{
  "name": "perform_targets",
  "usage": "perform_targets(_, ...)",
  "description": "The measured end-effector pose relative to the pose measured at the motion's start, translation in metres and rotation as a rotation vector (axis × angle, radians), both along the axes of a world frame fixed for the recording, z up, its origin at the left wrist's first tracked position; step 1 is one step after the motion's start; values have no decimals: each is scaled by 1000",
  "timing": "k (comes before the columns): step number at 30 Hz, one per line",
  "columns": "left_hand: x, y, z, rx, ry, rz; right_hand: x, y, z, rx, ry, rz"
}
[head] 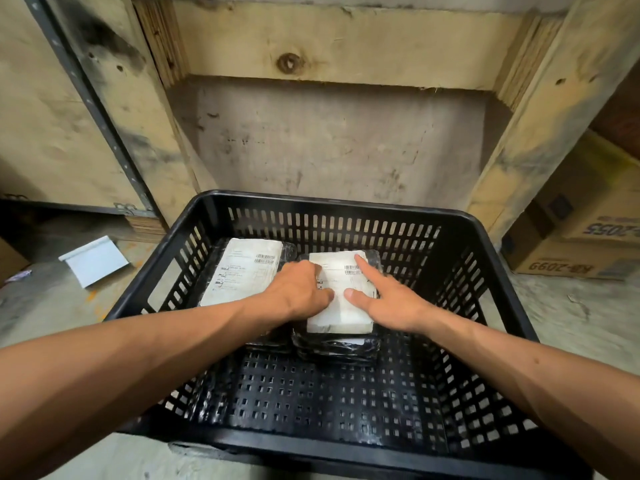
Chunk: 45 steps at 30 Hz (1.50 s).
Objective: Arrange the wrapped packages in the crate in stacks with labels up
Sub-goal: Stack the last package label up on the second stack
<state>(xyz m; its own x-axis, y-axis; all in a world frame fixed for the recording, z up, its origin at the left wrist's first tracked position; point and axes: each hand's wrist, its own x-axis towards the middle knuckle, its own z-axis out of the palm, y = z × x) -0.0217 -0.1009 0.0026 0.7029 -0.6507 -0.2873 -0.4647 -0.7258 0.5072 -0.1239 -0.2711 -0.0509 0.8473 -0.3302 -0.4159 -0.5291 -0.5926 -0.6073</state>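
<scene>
A black slotted plastic crate stands on the floor in front of me. Inside it, toward the back, are two stacks of black-wrapped packages with white labels facing up. The left stack lies untouched. The right stack is taller, with several wrapped packages under its top label. My left hand rests with curled fingers on the left side of the right stack's top package. My right hand presses flat on its right side, index finger stretched along the label. Neither hand grips the package.
A large wooden crate rises just behind the black crate. Cardboard boxes sit at the right. A white sheet lies on the concrete floor at the left. The front half of the black crate's perforated floor is bare.
</scene>
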Motion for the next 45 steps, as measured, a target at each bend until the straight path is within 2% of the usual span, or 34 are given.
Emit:
perform_targets(3,6,12,-5,-32,-44,-74,-3,3,0,-143,34,63)
perform_targets(6,12,29,-12,-91,-127,-162,-10,3,4,-310,-4,229)
perform_targets(11,39,58,-26,-168,-324,-387,-17,11,1,-494,45,470)
perform_targets(13,51,66,-32,-72,-386,-425,-15,13,-1,-525,27,501)
perform_targets(15,60,73,-41,162,-429,-470,-13,14,-2,-508,4,518)
perform_targets(17,65,76,-51,294,-433,-513,-12,16,-4,-471,-8,506)
perform_targets(24,74,76,-68,288,-424,-547,-2,15,-5,-486,68,535)
perform_targets(31,74,74,-54,365,-360,-604,-3,26,8,-700,3,675)
perform_targets(33,72,72,-51,399,-391,-613,-2,36,5,-737,3,725)
perform_targets(36,68,68,-52,424,-446,-590,6,51,-5,-784,9,680)
perform_targets(45,81,72,-64,338,-566,-595,24,52,-17,-820,-22,615)
